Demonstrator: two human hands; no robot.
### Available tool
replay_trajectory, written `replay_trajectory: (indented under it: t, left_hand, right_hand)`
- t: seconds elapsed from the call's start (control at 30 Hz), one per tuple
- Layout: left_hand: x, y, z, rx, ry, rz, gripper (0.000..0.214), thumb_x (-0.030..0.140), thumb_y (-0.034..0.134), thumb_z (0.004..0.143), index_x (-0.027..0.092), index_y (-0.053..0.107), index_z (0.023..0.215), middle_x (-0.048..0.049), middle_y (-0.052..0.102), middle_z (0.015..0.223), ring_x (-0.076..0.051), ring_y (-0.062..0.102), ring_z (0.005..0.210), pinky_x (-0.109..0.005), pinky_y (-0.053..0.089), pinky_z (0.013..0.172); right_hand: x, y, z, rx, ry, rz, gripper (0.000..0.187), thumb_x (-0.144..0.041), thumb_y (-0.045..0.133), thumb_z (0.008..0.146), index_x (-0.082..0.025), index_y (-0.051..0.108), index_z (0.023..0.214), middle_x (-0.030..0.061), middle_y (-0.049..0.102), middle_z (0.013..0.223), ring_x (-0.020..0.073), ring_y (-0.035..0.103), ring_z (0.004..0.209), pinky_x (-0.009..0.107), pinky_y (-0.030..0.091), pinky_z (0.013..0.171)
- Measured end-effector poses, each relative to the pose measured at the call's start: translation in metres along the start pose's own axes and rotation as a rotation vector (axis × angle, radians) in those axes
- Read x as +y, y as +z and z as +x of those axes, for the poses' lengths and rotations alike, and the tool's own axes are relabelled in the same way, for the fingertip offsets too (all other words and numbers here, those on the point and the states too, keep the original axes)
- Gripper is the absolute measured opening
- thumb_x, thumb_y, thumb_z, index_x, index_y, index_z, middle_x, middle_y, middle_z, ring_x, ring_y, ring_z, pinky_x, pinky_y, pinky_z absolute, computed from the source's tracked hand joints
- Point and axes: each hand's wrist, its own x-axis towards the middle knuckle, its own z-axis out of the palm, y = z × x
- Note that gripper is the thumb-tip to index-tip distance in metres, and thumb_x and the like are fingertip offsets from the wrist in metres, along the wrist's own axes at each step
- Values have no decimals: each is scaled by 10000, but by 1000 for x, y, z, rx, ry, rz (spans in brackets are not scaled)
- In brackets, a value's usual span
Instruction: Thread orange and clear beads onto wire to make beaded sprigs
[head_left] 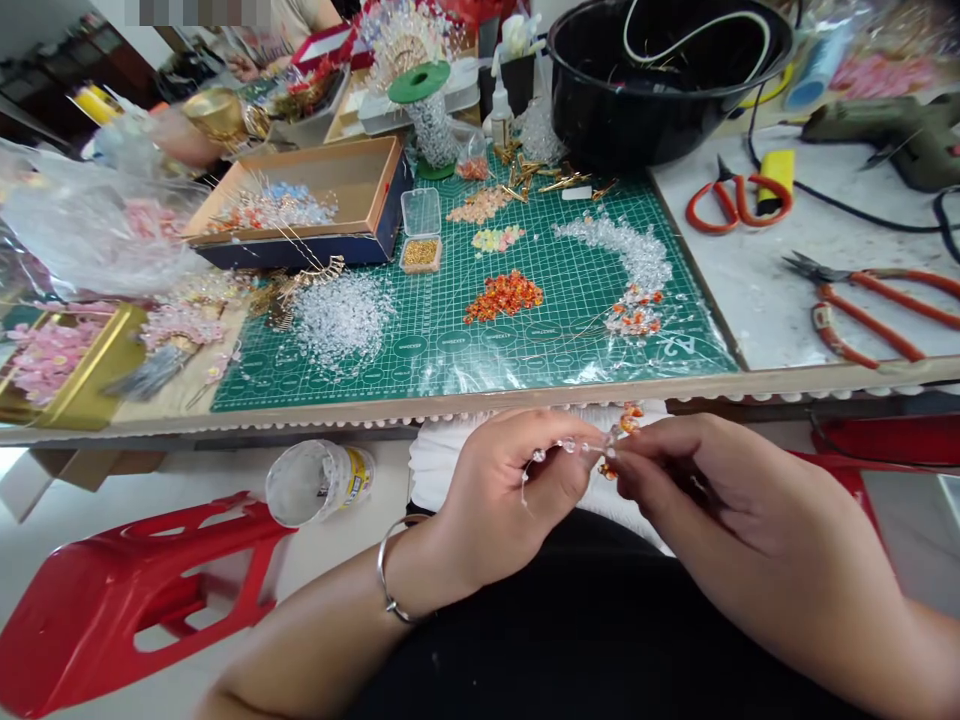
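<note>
Orange and clear bead strand [568, 445] before the green cutting mat [442, 370]

The bead strand is in the air, in front of the near edge of the mat, over the lap of the person. The left hand [514, 500] presses its thumb and index finger together on it, so this grip is narrow; one end with clear beads hangs over the thumb. The right hand [739, 490] pinches the same strand beside its orange beads, and this grip is also narrow. The exact point of contact is partly hidden.

Near the middle of the mat lies an orange bead pile [504, 297], with pale yellow beads [497, 239] and peach beads [480, 205] behind it. A clear bead pile [341, 320] is on the left part of the mat, and a curved heap [637, 255] of clear beads is on its right part. The black basin [622, 110] stands at the far right corner of the mat. To the right of the mat, on the tabletop [757, 310], lie orange-handled pliers [870, 318].
</note>
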Motion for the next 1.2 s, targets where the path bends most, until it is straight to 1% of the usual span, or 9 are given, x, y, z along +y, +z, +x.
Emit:
replay_trajectory:
  t: [0.13, 0.23, 0.37, 0.43, 0.57, 0.77, 0.93, 1.03, 1.2]
  left_hand:
    - [-1, 0, -2, 18, 48, -31, 166, 241, 569, 971, 180, 686, 870, -11, 728, 806, -123, 629, 709, -260, 489, 692]
    - [-4, 0, -2, 43, 41, -63, 149, 238, 588, 961, 188, 690, 864, 3, 698, 767, -116, 600, 673, -263, 478, 673]
    - [-8, 1, -3, 23, -56, -177, 212, 295, 583, 976, 186, 683, 825, 8, 601, 693, -114, 519, 633, -263, 430, 616]
    - [-8, 1, -3, -11, -127, -242, 281, 351, 571, 987, 183, 666, 783, 13, 526, 651, -112, 458, 610, -265, 399, 590]
    - [-8, 0, -2, -63, -214, -411, 320, 399, 578, 986, 178, 631, 761, 9, 529, 671, -109, 463, 632, -263, 408, 627]
    - [-6, -2, -2, -124, -269, -523, 242, 340, 607, 983, 192, 680, 805, 15, 596, 706, -118, 599, 762, -245, 460, 726]
    - [3, -2, 3, -148, -347, -481, 303, 399, 652, 946, 178, 641, 738, 4, 648, 742, -129, 614, 751, -262, 478, 718]
    - [4, -2, 4, -165, -392, -415, 349, 454, 625, 947, 181, 620, 729, -8, 621, 714, -131, 568, 676, -267, 449, 626]
    - [-12, 3, -1, -134, -396, -471, 251, 453, 655, 917, 206, 614, 933, 37, 482, 681, -89, 386, 568, -239, 347, 534]
  right_hand:
    - [-1, 1, 3, -34, 218, 222, 169, -386, 648, 925, -254, 642, 819, -30, 652, 642, 116, 599, 523, 211, 476, 464]
    - [0, 1, 10, -157, 351, 516, 204, -430, 684, 907, -240, 655, 839, -32, 630, 621, 108, 585, 520, 187, 453, 432]
    - [6, 4, 16, -313, 450, 860, 201, -451, 716, 897, -256, 671, 923, -17, 695, 763, 137, 673, 715, 209, 556, 620]
    - [9, 5, 16, -270, 413, 831, 186, -449, 726, 891, -268, 684, 894, -27, 685, 754, 125, 654, 699, 201, 550, 627]
    - [8, 3, 13, -108, 223, 509, 69, -355, 752, 874, -295, 719, 876, -41, 705, 728, 109, 631, 635, 176, 507, 560]
    - [3, -3, 17, -183, 232, 452, 139, -371, 702, 904, -269, 718, 809, -26, 730, 718, 119, 645, 610, 191, 512, 541]
    - [6, -5, 16, -219, 292, 563, 155, -377, 723, 891, -264, 712, 785, -21, 692, 690, 126, 622, 610, 212, 501, 548]
    - [11, -1, 14, -262, 415, 795, 217, -427, 750, 866, -243, 710, 758, -6, 658, 674, 140, 595, 612, 242, 489, 550]
    - [13, 7, 16, -259, 610, 1173, 240, -419, 818, 793, -209, 713, 742, -71, 427, 532, 58, 270, 458, 205, 261, 431]
